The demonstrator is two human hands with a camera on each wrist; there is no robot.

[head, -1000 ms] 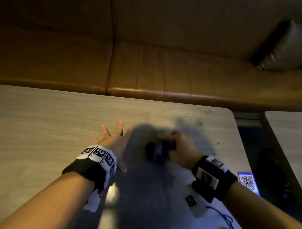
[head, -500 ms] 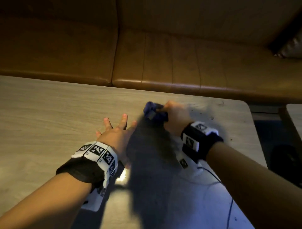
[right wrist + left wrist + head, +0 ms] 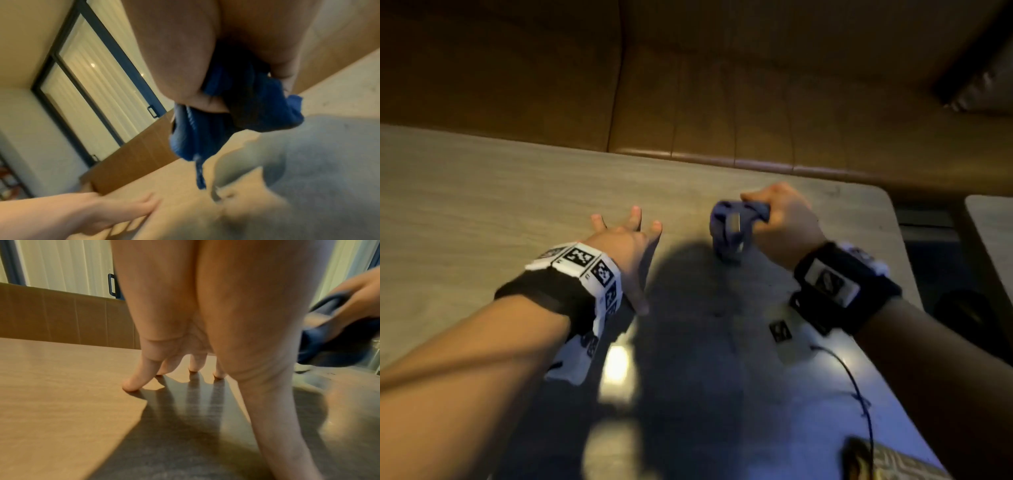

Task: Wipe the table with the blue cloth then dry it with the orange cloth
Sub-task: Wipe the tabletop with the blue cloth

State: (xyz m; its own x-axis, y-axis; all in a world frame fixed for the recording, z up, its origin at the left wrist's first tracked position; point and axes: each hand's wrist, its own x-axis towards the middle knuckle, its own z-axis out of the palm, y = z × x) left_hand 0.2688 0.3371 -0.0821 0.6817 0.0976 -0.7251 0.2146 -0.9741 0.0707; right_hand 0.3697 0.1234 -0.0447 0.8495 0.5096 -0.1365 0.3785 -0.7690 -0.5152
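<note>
My right hand (image 3: 774, 212) grips the bunched blue cloth (image 3: 729, 226) over the far right part of the wooden table (image 3: 482, 205). The cloth hangs down from the fist, and a loose strand dangles just above the tabletop in the right wrist view, under the blue cloth (image 3: 205, 129). Whether its lower end touches the table I cannot tell. My left hand (image 3: 626, 229) rests to the left of the cloth with fingers spread, and its fingertips (image 3: 133, 382) press on the wood. No orange cloth is in view.
A brown leather bench (image 3: 722, 102) runs along the table's far edge. A second table (image 3: 989, 222) stands to the right across a dark gap. A thin cable (image 3: 859, 394) and a patterned object (image 3: 893, 462) lie at the near right.
My right hand has carried the blue cloth away from me toward the table's far edge. The left hand has stayed planted with fingers spread.
</note>
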